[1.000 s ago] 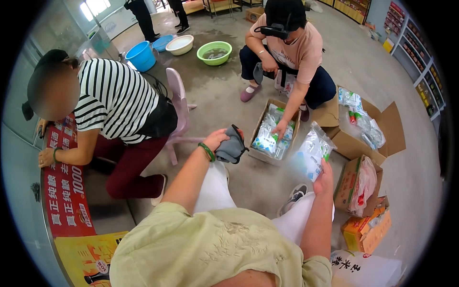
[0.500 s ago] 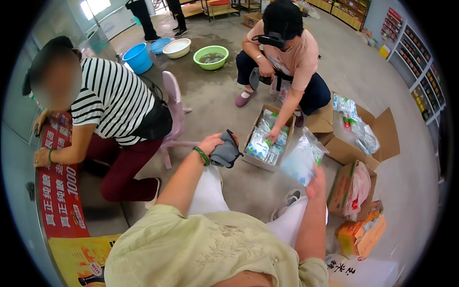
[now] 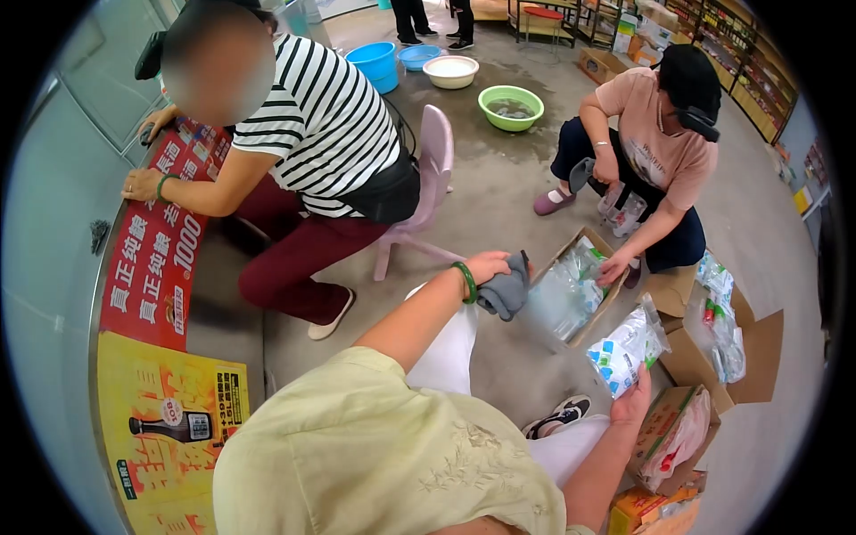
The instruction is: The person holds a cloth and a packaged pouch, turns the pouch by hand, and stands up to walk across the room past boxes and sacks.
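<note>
My left hand [image 3: 489, 267], with a green bangle at the wrist, grips a bunched grey cloth [image 3: 506, 292] above my knees. My right hand [image 3: 631, 399] holds the lower edge of a clear plastic packet [image 3: 628, 349] with silvery-white contents and blue and green print. Beyond both hands, an open carton [image 3: 599, 317] holds several similar packets [image 3: 581, 278]. A squatting person in a pink shirt [image 3: 655, 134] reaches one hand [image 3: 615, 266] onto that carton, beside the packets. Their other hand is by a dark grey cloth and a clear plastic bag.
To my right stand a larger open carton [image 3: 765, 352] with packets, a box with a pink bag [image 3: 679, 437] and an orange box [image 3: 646, 510]. A person in stripes [image 3: 334, 125] sits left by a pink chair [image 3: 437, 152]. Basins, including a green one [image 3: 511, 116], stand farther back.
My view has turned left, so the scene sits farther right. The packet in my right hand has tilted, showing its printed, silvery side. Both hands keep their holds.
</note>
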{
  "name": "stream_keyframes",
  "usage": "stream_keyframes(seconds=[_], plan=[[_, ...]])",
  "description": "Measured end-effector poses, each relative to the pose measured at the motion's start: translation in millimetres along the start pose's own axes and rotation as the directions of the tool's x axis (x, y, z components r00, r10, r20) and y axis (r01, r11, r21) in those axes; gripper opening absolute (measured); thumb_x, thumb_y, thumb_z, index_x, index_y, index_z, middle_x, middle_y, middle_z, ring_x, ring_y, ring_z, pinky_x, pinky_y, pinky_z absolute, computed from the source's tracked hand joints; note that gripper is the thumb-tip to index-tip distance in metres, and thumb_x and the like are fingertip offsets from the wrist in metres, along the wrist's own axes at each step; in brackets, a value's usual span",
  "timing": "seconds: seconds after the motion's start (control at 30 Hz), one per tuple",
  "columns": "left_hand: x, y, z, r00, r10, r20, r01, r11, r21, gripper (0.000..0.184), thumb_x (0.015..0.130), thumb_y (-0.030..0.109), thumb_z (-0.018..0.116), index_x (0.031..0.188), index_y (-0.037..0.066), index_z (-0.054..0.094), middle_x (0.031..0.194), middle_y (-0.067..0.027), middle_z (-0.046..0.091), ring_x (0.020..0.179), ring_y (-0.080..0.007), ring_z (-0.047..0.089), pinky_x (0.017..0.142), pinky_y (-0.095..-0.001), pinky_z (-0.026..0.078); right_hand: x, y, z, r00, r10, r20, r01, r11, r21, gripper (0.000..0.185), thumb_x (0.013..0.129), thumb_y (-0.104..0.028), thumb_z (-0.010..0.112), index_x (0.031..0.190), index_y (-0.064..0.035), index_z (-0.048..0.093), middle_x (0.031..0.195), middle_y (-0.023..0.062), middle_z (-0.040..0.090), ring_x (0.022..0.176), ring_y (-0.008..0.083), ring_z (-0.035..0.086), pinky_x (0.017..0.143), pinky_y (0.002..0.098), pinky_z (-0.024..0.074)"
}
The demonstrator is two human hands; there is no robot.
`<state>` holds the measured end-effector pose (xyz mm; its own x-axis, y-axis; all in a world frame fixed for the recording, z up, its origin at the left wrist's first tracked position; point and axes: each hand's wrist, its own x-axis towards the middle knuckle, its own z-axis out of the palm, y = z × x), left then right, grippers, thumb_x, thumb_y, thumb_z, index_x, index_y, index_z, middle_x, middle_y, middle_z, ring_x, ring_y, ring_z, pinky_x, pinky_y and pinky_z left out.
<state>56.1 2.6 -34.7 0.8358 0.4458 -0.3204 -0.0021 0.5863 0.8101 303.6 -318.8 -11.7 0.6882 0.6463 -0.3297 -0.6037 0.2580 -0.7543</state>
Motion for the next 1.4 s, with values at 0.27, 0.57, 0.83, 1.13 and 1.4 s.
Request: stream_keyframes(seconds=[0.27,0.57,0.83,1.13,1.4], plan=[[-9.8,8.9,9.3,0.998,-0.02,-0.062,0.019,1.0,-0.01,0.03,0.079,0.001,0.045,0.107,0.001,0.056,0.1,-0.0111,0.062,0.091,-0.0227,0.061,0.08,-0.0342,0.051,-0.5,1.9,1.3,0.998,-0.023,-0.06,0.024,1.0,0.02,0.031,0.086,-0.015,0.058,0.114,-0.003,0.051,0.11,0.0078,0.058,0.101,0.0218,0.056,0.089,0.0366,0.044],[3.0,3.5,-3.9,0.979,0.057,0.196,-0.059,0.998,0.001,0.046,0.071,0.003,0.045,0.116,-0.005,0.051,0.112,-0.0153,0.059,0.104,-0.0272,0.057,0.095,-0.0376,0.043,2.5,2.9,4.1,0.989,-0.085,-0.12,0.092,0.994,0.051,0.035,0.085,-0.015,0.06,0.114,0.0008,0.05,0.107,0.0099,0.059,0.098,0.0214,0.057,0.087,0.0359,0.0452],[-8.5,12.7,13.4,0.994,-0.048,0.097,0.047,0.999,0.018,0.043,0.073,-0.002,0.038,0.113,-0.004,0.052,0.108,-0.0152,0.059,0.1,-0.0258,0.058,0.091,-0.0353,0.045,-9.3,4.2,6.5,0.974,-0.059,-0.219,0.075,0.995,0.062,0.044,0.085,-0.015,0.061,0.121,0.0029,0.044,0.112,0.0117,0.057,0.1,0.022,0.057,0.089,0.0354,0.0449],[-5.5,11.2,8.1,0.997,-0.044,0.069,0.038,0.996,0.087,0.041,0.077,0.002,0.042,0.117,-0.003,0.051,0.109,-0.015,0.059,0.095,-0.026,0.061,0.086,-0.037,0.049,-7.3,2.0,6.6,0.99,-0.055,-0.13,0.074,0.987,0.141,0.033,0.088,-0.013,0.056,0.116,0.0022,0.049,0.108,0.0103,0.058,0.097,0.0204,0.057,0.087,0.0342,0.0448],[-9.5,20.8,23.5,0.993,-0.039,0.112,0.032,0.997,0.067,0.043,0.076,0.005,0.044,0.118,-0.002,0.051,0.11,-0.0155,0.059,0.095,-0.026,0.061,0.085,-0.0357,0.05,-15.5,4.9,5.9,0.974,-0.137,-0.181,0.136,0.991,-0.019,0.033,0.087,-0.014,0.057,0.114,0.0034,0.049,0.109,0.0104,0.058,0.1,0.02,0.056,0.088,0.0337,0.0436]])
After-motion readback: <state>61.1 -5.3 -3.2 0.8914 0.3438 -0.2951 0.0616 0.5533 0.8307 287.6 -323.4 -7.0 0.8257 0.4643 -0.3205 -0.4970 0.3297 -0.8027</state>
